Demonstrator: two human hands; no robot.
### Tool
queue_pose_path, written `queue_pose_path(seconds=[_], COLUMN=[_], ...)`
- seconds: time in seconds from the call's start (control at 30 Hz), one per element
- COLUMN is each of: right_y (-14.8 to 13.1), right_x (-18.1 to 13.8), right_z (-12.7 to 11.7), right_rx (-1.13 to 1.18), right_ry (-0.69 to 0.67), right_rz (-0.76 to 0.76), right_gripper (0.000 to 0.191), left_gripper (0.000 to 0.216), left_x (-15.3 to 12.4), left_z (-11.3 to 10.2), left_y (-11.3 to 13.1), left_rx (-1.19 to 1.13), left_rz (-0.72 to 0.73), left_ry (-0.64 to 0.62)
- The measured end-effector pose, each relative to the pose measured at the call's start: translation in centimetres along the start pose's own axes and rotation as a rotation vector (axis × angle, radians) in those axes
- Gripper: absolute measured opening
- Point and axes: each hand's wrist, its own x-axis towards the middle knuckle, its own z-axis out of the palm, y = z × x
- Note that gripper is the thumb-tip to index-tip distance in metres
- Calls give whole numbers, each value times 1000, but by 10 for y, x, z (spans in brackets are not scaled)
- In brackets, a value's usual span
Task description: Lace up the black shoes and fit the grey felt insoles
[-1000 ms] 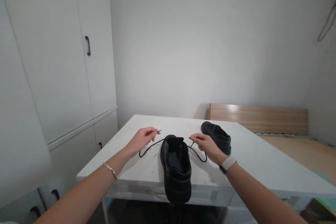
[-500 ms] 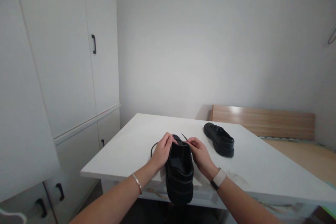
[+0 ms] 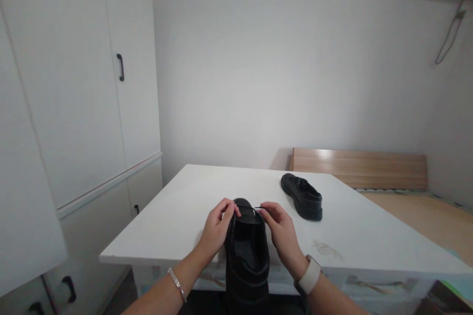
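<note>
A black leather shoe (image 3: 247,275) faces away from me at the table's front edge, its heel toward me and hanging past the edge. Across its tongue runs a thin black shoelace (image 3: 247,206). My left hand (image 3: 217,226) is closed in a pinch at the left side of the lacing, with the lace at its fingertips. On the right side my right hand (image 3: 280,229) pinches the lace near its tip between thumb and forefinger. The toe is largely hidden behind the tongue. A second black shoe (image 3: 303,197) stands upright farther back on the right.
The white table (image 3: 207,182) spreads out around the shoes, with a faint mark (image 3: 327,250) near its front right. White cabinets (image 3: 74,83) line the left. A bed with a wooden headboard (image 3: 358,165) stands beyond the table to the right.
The view has shifted slightly, so the shoe sits lower. The lace tip that pointed up at my right hand now lies level, and the lace stretches across the tongue between both hands.
</note>
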Motion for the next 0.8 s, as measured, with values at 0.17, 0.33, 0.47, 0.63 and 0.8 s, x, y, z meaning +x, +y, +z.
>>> queue_pose_path(seconds=[0.17,0.33,0.47,0.63,0.8], right_y=[-10,-13,-6,-3,-7], right_x=[10,7,8,12,17], right_z=[-26,-38,-34,-26,-23], right_rx=[66,-20,-154,-230,-300], right_ry=[30,-159,-267,-334,-370], right_rz=[90,160,178,118,113], right_gripper=[42,47,46,43,45], left_gripper=[34,28,20,14,13], left_x=[13,5,-3,-1,5], left_z=[-34,-51,-47,-44,-44], left_y=[-1,-2,-4,-3,-4], left_rx=[79,206,308,400,429], left_rz=[-86,-108,-62,18,40], left_ry=[59,-51,-100,-124,-141])
